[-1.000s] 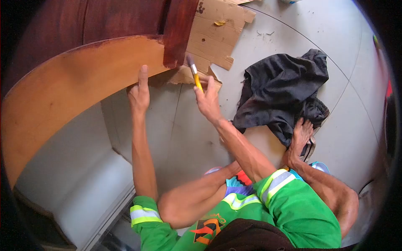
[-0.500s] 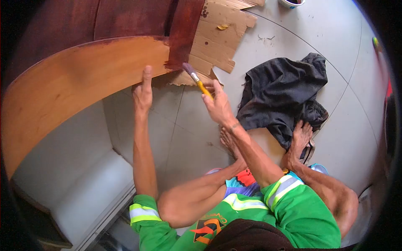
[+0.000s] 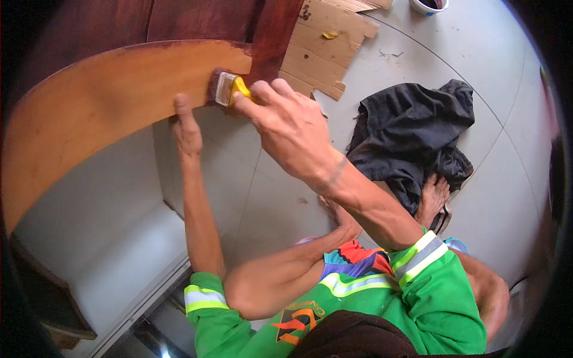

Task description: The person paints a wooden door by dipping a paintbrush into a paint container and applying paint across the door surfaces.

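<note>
A curved board of bare, light wood (image 3: 125,89) runs from the lower left up to a dark reddish-brown stained panel (image 3: 203,21). Its right end carries dark stain too. My right hand (image 3: 292,128) grips a paintbrush (image 3: 225,89) by its yellow handle, and the dark bristles press flat on the board near that end. At the board's lower edge is my left hand (image 3: 188,131), thumb on the front face and the other fingers mostly hidden behind, holding the edge.
Torn cardboard (image 3: 325,48) lies on the tiled floor beside the panel. A crumpled black cloth (image 3: 412,131) is spread by my foot (image 3: 433,197). A white tub of dark liquid (image 3: 428,6) stands at the top right.
My right hand has swung up and left, bringing the brush from beside the board's end onto its face. My left hand has shifted slightly left along the lower edge.
</note>
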Demonstrator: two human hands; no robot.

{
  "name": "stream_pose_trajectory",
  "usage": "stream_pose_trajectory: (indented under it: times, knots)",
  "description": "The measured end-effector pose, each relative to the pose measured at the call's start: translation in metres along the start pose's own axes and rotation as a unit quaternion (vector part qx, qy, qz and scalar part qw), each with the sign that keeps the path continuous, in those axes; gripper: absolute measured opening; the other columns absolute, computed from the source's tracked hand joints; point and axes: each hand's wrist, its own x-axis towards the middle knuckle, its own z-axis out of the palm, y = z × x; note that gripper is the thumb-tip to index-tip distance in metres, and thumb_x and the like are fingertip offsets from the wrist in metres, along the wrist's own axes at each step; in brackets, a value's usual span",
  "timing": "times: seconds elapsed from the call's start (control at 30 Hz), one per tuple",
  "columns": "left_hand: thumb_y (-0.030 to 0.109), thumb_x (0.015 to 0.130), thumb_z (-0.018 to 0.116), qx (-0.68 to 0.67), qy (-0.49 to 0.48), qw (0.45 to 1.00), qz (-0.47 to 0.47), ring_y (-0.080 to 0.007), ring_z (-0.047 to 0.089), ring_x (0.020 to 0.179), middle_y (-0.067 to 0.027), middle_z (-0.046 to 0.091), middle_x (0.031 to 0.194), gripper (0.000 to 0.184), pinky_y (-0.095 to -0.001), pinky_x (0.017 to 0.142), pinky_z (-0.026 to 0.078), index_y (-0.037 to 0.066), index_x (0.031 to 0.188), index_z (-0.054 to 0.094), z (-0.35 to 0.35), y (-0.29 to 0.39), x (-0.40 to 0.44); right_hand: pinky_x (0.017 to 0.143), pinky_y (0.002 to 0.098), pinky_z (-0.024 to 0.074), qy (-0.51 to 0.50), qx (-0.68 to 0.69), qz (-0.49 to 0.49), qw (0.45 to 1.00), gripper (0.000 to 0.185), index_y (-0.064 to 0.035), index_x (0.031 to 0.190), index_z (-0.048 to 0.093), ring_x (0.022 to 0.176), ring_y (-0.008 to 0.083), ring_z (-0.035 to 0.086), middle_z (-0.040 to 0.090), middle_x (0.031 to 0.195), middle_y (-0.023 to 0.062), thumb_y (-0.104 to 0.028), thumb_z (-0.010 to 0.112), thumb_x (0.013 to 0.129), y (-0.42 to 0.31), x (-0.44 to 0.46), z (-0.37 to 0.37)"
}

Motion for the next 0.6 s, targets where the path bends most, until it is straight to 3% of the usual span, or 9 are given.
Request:
stream_pose_trajectory:
  times: [0.07, 0.17, 0.2, 0.27, 0.37, 0.47, 0.6]
  knots:
    - [0.059, 0.103, 0.035, -0.030, -0.007, 1.000, 0.004, -0.0242, 0.048, 0.117, -0.0136, 0.056, 0.125, 0.070, -0.0358, 0.105, 0.035, -0.006, 0.122, 0.053, -0.022, -0.004, 0.010, 0.069, 0.0332, 0.0540, 0.040, 0.017, -0.005, 0.999, 0.033, -0.0098, 0.114, 0.062, 0.092, 0.0216, 0.059, 0.058, 0.099, 0.0073, -0.010, 0.063, 0.080, 0.007, -0.008, -0.011]
    - [0.065, 0.100, 0.034, 0.021, 0.033, 0.999, -0.002, -0.0246, 0.040, 0.134, -0.0168, 0.046, 0.144, 0.083, -0.0361, 0.114, 0.026, -0.008, 0.137, 0.047, -0.022, 0.015, 0.009, 0.069, 0.0363, 0.0541, 0.119, 0.067, 0.006, 0.991, 0.042, -0.0149, 0.118, 0.065, 0.088, 0.0226, 0.062, 0.063, 0.100, 0.0047, -0.001, 0.065, 0.079, 0.027, -0.025, 0.016]
    - [0.065, 0.100, 0.034, 0.014, 0.030, 0.999, -0.001, -0.0247, 0.040, 0.134, -0.0170, 0.046, 0.143, 0.083, -0.0362, 0.114, 0.026, -0.009, 0.137, 0.047, -0.021, 0.015, 0.008, 0.069, 0.0346, 0.0545, 0.103, 0.053, -0.022, 0.993, 0.038, -0.0169, 0.119, 0.060, 0.093, 0.0228, 0.059, 0.056, 0.101, 0.0057, -0.005, 0.059, 0.083, 0.038, -0.030, 0.039]
    - [0.066, 0.100, 0.035, -0.002, 0.024, 1.000, 0.006, -0.0250, 0.040, 0.133, -0.0174, 0.046, 0.143, 0.085, -0.0366, 0.114, 0.026, -0.010, 0.136, 0.046, -0.018, 0.016, 0.007, 0.068, 0.0381, 0.0552, 0.039, 0.047, 0.007, 0.998, 0.045, -0.0166, 0.123, 0.060, 0.095, 0.0236, 0.062, 0.060, 0.108, 0.0059, 0.001, 0.061, 0.081, 0.071, -0.047, 0.093]
    - [0.066, 0.100, 0.034, 0.013, 0.010, 1.000, 0.011, -0.0265, 0.040, 0.134, -0.0178, 0.046, 0.144, 0.085, -0.0377, 0.114, 0.026, -0.010, 0.136, 0.046, -0.020, 0.017, 0.008, 0.070, 0.0399, 0.0554, -0.053, -0.018, 0.081, 0.995, 0.045, -0.0186, 0.124, 0.057, 0.098, 0.0264, 0.061, 0.058, 0.108, 0.0068, -0.001, 0.057, 0.083, 0.102, -0.070, 0.112]
    - [0.067, 0.099, 0.034, 0.021, 0.013, 1.000, 0.008, -0.0277, 0.042, 0.133, -0.0179, 0.048, 0.142, 0.086, -0.0381, 0.113, 0.027, -0.009, 0.134, 0.048, -0.022, 0.012, 0.010, 0.072, 0.0399, 0.0570, -0.085, -0.006, 0.107, 0.991, 0.033, -0.0161, 0.118, 0.054, 0.097, 0.0286, 0.061, 0.057, 0.109, 0.0096, -0.005, 0.056, 0.087, 0.097, -0.082, 0.083]
    - [0.064, 0.100, 0.036, 0.017, 0.022, 1.000, 0.013, -0.0271, 0.046, 0.129, -0.0176, 0.052, 0.138, 0.081, -0.0368, 0.111, 0.030, -0.008, 0.132, 0.051, -0.018, 0.016, 0.009, 0.072, 0.0417, 0.0563, -0.139, -0.036, 0.123, 0.982, 0.034, -0.0153, 0.118, 0.056, 0.097, 0.0298, 0.062, 0.058, 0.106, 0.0102, -0.005, 0.056, 0.085, 0.080, -0.070, 0.053]
